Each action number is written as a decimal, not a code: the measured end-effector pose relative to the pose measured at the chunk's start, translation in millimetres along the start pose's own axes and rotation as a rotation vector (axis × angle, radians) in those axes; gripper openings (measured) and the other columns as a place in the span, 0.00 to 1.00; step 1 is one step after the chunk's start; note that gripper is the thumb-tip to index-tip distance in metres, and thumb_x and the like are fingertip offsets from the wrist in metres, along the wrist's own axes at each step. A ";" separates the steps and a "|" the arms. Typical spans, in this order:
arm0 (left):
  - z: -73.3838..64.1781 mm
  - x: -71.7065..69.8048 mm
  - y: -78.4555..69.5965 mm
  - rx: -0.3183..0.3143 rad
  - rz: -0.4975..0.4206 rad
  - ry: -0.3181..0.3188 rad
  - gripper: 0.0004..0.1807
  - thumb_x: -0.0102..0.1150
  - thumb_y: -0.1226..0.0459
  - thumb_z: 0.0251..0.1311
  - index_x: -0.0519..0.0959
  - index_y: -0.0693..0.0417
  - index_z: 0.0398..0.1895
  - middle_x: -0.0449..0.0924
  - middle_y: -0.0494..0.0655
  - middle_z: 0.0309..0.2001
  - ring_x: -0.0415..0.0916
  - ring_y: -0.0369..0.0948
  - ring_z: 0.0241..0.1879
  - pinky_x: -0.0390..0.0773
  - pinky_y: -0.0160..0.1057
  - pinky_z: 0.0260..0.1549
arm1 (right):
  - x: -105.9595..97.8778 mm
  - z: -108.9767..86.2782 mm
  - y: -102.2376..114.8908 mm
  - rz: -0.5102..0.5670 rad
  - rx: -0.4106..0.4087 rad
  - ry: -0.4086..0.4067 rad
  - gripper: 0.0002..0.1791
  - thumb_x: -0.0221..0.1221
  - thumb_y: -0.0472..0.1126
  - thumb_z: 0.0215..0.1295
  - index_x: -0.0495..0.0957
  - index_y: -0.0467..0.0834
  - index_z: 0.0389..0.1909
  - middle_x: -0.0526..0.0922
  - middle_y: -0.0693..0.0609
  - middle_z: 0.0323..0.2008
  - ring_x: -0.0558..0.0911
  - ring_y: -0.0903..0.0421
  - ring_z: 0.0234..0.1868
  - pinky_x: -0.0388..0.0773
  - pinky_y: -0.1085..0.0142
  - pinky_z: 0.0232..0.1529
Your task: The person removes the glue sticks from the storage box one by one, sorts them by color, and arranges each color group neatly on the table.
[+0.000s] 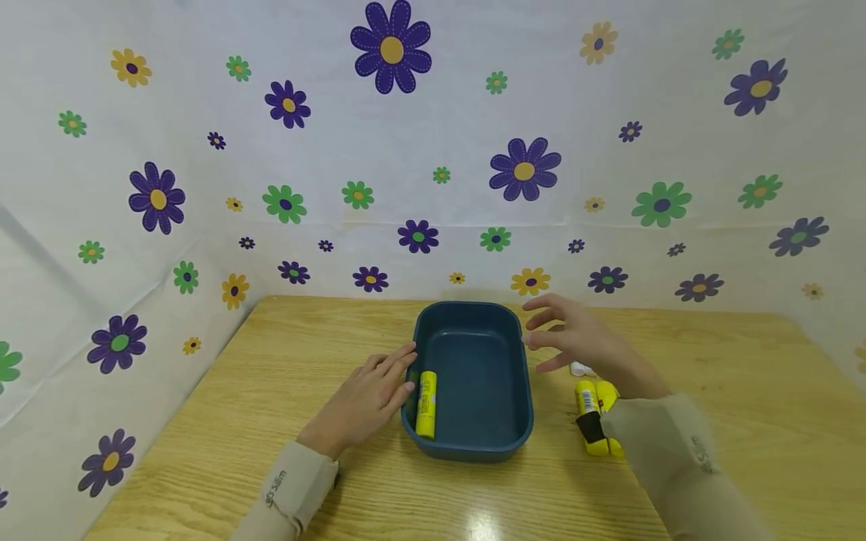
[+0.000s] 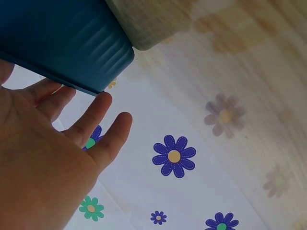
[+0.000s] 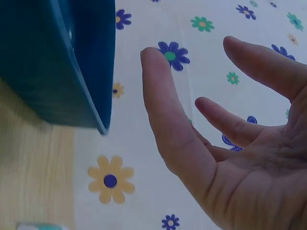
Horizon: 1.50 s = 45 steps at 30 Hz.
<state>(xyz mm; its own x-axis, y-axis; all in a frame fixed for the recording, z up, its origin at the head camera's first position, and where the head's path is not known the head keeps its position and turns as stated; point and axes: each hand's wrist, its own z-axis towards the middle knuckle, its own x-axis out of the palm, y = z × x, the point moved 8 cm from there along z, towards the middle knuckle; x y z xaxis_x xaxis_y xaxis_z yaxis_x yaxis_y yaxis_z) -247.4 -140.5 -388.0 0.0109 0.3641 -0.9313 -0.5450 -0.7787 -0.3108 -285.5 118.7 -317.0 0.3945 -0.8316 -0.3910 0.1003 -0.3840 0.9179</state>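
Note:
A dark blue rectangular bin stands on the table, with one yellow glue stick lying lengthwise along its left wall. My left hand rests at the left rim, fingers stretched out; in the left wrist view its fingertips touch the rim of the bin. My right hand hovers beside the bin's upper right corner, fingers spread and lightly bent, holding nothing. The right wrist view shows a gap between this hand and the bin wall.
Two yellow tubes lie side by side right of the bin, a black piece across them, partly hidden by the right sleeve. A small white object sits under the right hand. A flower-printed sheet borders the wooden table.

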 end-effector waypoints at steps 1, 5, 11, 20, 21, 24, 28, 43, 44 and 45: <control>0.0 0.1 -0.1 -0.001 -0.002 0.001 0.29 0.41 0.55 0.81 0.62 0.62 0.76 0.54 0.48 0.79 0.63 0.53 0.69 0.65 0.60 0.66 | 4.2 2.1 0.0 0.009 0.005 0.002 0.33 0.61 0.34 0.71 0.59 0.31 0.72 0.69 0.27 0.60 0.80 0.35 0.52 0.86 0.50 0.39; 0.0 0.3 -0.4 -0.004 -0.003 0.006 0.29 0.41 0.55 0.81 0.62 0.62 0.77 0.54 0.48 0.79 0.63 0.53 0.69 0.64 0.60 0.67 | 21.7 10.6 -2.5 0.060 0.015 0.019 0.33 0.61 0.32 0.71 0.59 0.30 0.71 0.67 0.26 0.60 0.79 0.32 0.54 0.86 0.51 0.38; -0.1 0.3 0.1 -0.006 0.004 -0.001 0.29 0.41 0.55 0.81 0.62 0.61 0.77 0.54 0.48 0.79 0.63 0.53 0.70 0.65 0.61 0.66 | 48.4 19.0 -7.3 0.141 0.023 0.059 0.31 0.59 0.30 0.71 0.59 0.27 0.70 0.67 0.26 0.59 0.78 0.30 0.56 0.87 0.50 0.37; -0.3 0.4 0.9 -0.013 0.006 -0.004 0.29 0.41 0.53 0.81 0.62 0.59 0.77 0.54 0.46 0.79 0.63 0.53 0.70 0.66 0.62 0.65 | 78.8 25.5 -9.9 0.186 0.055 0.086 0.32 0.61 0.31 0.69 0.60 0.28 0.69 0.67 0.27 0.59 0.80 0.31 0.54 0.87 0.50 0.36; -0.2 0.6 1.0 -0.013 0.006 -0.004 0.29 0.41 0.53 0.81 0.62 0.59 0.77 0.54 0.46 0.79 0.63 0.54 0.70 0.66 0.62 0.65 | 81.7 26.0 -10.6 0.183 0.057 0.090 0.32 0.62 0.31 0.68 0.60 0.28 0.69 0.67 0.27 0.59 0.80 0.31 0.53 0.87 0.50 0.35; -0.1 0.8 1.2 -0.013 0.006 -0.002 0.29 0.41 0.53 0.81 0.62 0.60 0.77 0.54 0.46 0.79 0.63 0.54 0.70 0.66 0.62 0.65 | 89.7 26.7 -12.8 0.176 0.066 0.102 0.32 0.62 0.31 0.68 0.61 0.28 0.68 0.68 0.28 0.59 0.81 0.34 0.51 0.87 0.51 0.34; 0.2 0.8 1.1 -0.008 0.007 -0.004 0.29 0.40 0.54 0.81 0.62 0.60 0.77 0.55 0.46 0.79 0.64 0.53 0.70 0.67 0.62 0.64 | 99.2 26.1 -17.1 0.174 0.080 0.116 0.33 0.63 0.31 0.67 0.61 0.27 0.68 0.69 0.29 0.58 0.82 0.37 0.48 0.87 0.52 0.33; 0.4 1.0 0.4 -0.008 0.009 0.009 0.29 0.40 0.53 0.81 0.62 0.60 0.77 0.54 0.46 0.79 0.63 0.53 0.70 0.66 0.62 0.65 | 129.3 22.5 -35.2 0.151 0.165 0.104 0.35 0.65 0.33 0.64 0.62 0.31 0.69 0.71 0.34 0.57 0.84 0.45 0.45 0.86 0.54 0.31; 0.4 1.0 0.5 -0.008 0.007 0.010 0.29 0.39 0.54 0.81 0.62 0.60 0.77 0.54 0.46 0.79 0.63 0.53 0.70 0.66 0.62 0.65 | 130.6 22.2 -34.9 0.150 0.164 0.104 0.35 0.65 0.33 0.64 0.62 0.31 0.70 0.71 0.34 0.57 0.84 0.45 0.45 0.86 0.54 0.31; 0.4 1.0 0.4 -0.008 0.006 0.011 0.29 0.39 0.54 0.81 0.62 0.60 0.77 0.54 0.46 0.79 0.63 0.53 0.70 0.66 0.63 0.65 | 132.0 22.1 -34.6 0.148 0.163 0.103 0.36 0.65 0.33 0.64 0.62 0.31 0.70 0.71 0.34 0.57 0.84 0.45 0.45 0.86 0.54 0.31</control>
<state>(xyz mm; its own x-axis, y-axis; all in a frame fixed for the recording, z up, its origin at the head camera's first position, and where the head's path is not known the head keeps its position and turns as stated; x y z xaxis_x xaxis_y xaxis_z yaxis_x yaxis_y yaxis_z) -248.0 -140.2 -388.9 0.0168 0.3543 -0.9350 -0.5381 -0.7849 -0.3071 -257.1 13.4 -401.9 0.4855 -0.8417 -0.2364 -0.1107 -0.3275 0.9383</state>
